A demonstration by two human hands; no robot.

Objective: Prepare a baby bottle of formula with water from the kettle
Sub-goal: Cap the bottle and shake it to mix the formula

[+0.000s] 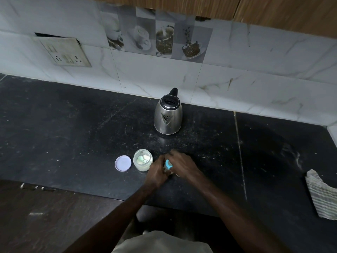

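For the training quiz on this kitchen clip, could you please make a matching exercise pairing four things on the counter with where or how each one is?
Things:
1. kettle
2. jar lid
3. open jar
4. striped cloth

Places or states:
A. lying flat on the counter, left of the jar
B. at the right edge of the view
C. upright near the tiled wall, spout facing the person
D. uncovered, just left of the left hand

Pairs: 1-C, 2-A, 3-D, 4-B
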